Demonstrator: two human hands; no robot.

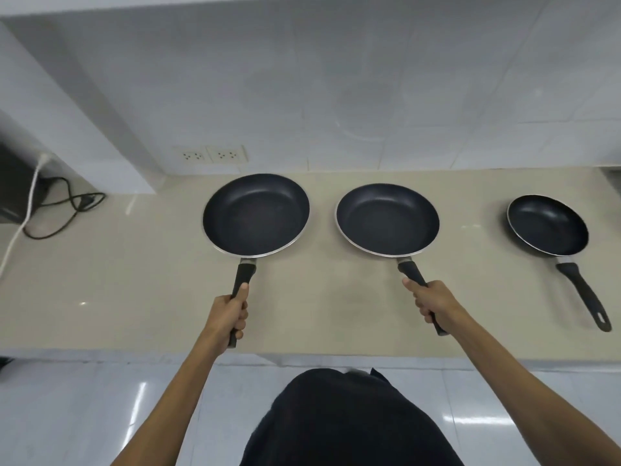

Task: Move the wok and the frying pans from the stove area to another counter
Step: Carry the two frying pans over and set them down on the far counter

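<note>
1. Beige counter (134, 280) already carries the small frying pan (547, 225) at your right — apparently delivered.
2. Your left hand (230, 314) and right hand (433, 304) have fingers clamped on two larger pans' handles — left pan (255, 215), right pan (387, 219) — over the counter.
3. No wok is visible; likely left.

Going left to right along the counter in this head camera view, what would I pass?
Dark appliance at the edge → black cord → wall sockets → frying pan held by the left hand → frying pan held by the right hand → smaller frying pan lying free.
</note>
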